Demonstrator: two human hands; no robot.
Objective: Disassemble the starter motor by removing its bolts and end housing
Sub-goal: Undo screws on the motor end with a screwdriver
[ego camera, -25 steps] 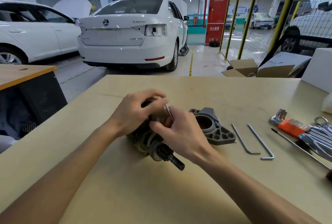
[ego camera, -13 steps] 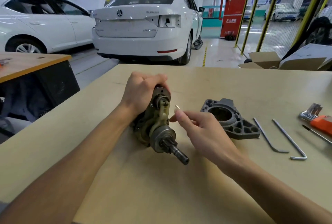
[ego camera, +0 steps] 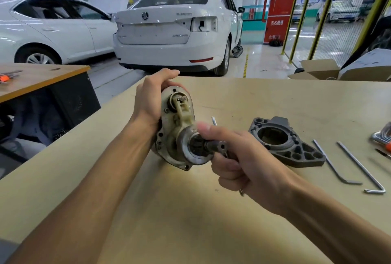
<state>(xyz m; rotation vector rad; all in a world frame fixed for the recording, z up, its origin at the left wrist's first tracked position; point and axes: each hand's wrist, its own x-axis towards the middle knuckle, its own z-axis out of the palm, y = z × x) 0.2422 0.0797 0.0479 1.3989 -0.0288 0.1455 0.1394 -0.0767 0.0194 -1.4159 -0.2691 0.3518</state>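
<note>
The left hand [ego camera: 148, 98] is gripping the starter motor [ego camera: 175, 128] by its body, fingers curled round it, lifting it above the smooth beige table [ego camera: 264, 98]. The right hand [ego camera: 239, 164] is closing round the dark splined shaft [ego camera: 213, 147] that is sticking out of the greasy, dull metal face. One end housing [ego camera: 285, 143] — grey cast metal with a round bore — is lying right of the motor, apart from it. Further right, two long bent bolts [ego camera: 347, 164] are lying side by side.
</note>
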